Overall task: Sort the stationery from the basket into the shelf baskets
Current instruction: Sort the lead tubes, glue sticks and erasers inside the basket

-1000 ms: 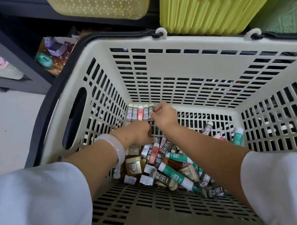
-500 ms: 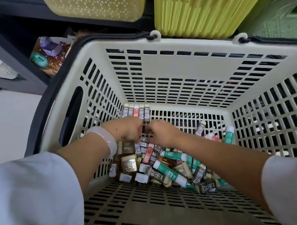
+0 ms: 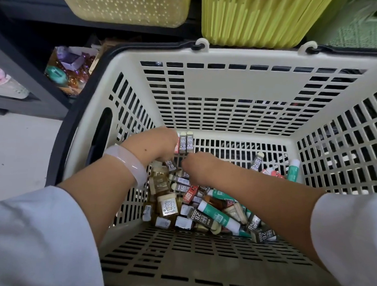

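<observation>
A cream shopping basket (image 3: 246,59) holds a heap of stationery (image 3: 204,207): dark 2B sticks, green and white tubes, red sticks and small gold boxes. My left hand (image 3: 155,145), a pale bangle on its wrist, grips a fanned row of 2B sticks (image 3: 185,142) upright near the basket's far wall. My right hand (image 3: 196,166) reaches down just below it, its curled fingertips pinching a dark 2B stick (image 3: 171,165) at the top of the heap. The fingers themselves are mostly hidden behind the back of the hand.
Three shelf baskets stand above the far rim: a pale yellow one (image 3: 128,8), a lime ribbed one (image 3: 258,19) and a green one (image 3: 358,29). A lower shelf at the left holds a box of small trinkets (image 3: 68,70). Pale floor (image 3: 18,149) lies to the left.
My left hand has risen and now covers part of its fan of sticks. My right hand dropped from the fan to the heap and took hold of another stick.
</observation>
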